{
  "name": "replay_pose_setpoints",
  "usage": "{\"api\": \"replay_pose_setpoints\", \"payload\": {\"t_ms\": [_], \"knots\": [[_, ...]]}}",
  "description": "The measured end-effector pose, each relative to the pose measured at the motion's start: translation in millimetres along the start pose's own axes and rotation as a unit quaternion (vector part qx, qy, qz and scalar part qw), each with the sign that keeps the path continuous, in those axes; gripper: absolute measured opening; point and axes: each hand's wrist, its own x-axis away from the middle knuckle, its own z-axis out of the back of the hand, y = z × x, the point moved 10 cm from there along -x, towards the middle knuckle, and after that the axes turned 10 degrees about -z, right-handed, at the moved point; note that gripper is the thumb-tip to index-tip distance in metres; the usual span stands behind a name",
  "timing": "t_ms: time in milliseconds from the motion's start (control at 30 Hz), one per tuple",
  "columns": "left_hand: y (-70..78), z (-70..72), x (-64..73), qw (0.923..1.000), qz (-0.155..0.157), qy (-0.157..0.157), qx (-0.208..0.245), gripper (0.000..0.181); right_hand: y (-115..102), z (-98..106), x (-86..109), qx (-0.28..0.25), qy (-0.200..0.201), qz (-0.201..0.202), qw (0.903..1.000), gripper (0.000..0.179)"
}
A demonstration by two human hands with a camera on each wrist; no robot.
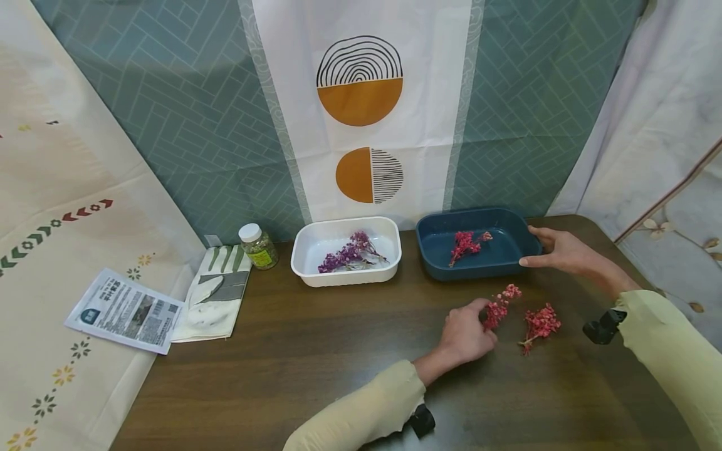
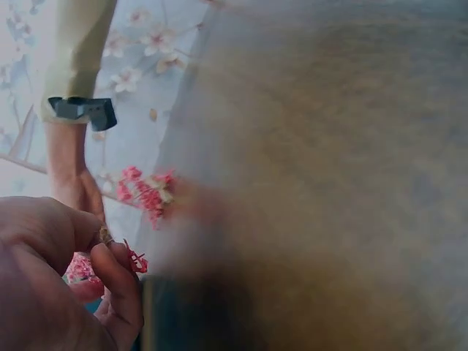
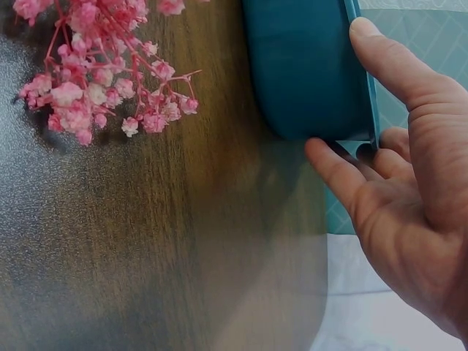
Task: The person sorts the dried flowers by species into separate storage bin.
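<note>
My left hand pinches the stem of a pinkish-red dried flower sprig just above the table, in front of a blue baking dish. In the left wrist view, the pinched stem end shows between thumb and forefinger. My right hand grips the dish's right end, with the thumb on the rim and a finger at the underside. One red sprig lies inside this dish. Another red sprig rests on the table, right of my left hand.
Left of the blue dish stands a white dish with purple dried flowers. Farther left are a white-capped jar, a folded cloth and a printed packet. Curtain-like fabric hangs along the table's back edge.
</note>
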Motion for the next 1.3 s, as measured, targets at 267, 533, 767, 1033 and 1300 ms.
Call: {"api": "replay_pose_setpoints", "payload": {"t_ms": [267,533,767,1033,1300], "knots": [[-0.7,18.2,-9.1,0.9982,-0.001,0.008,0.059,0.050,-1,1,1.3,-0.005,0.001,0.008,1.0000,0.104],[4.8,43.3,-22.3,0.9977,-0.030,0.021,0.058,0.049,-1,1,1.6,-0.002,-0.002,0.004,1.0000,0.104],[6.5,65.2,-39.7,0.9981,-0.050,0.035,-0.002,0.052,0,0,0.7,-0.004,0.000,0.004,1.0000,0.103],[7.7,76.1,-64.9,0.9977,-0.047,0.027,-0.041,0.053,2,0,0.0,-0.005,-0.001,0.001,1.0000,0.106],[-0.5,77.2,-93.3,0.9965,-0.037,0.011,-0.074,0.054,1,-1,0.6,-0.009,-0.002,-0.005,0.9999,0.108]]}}
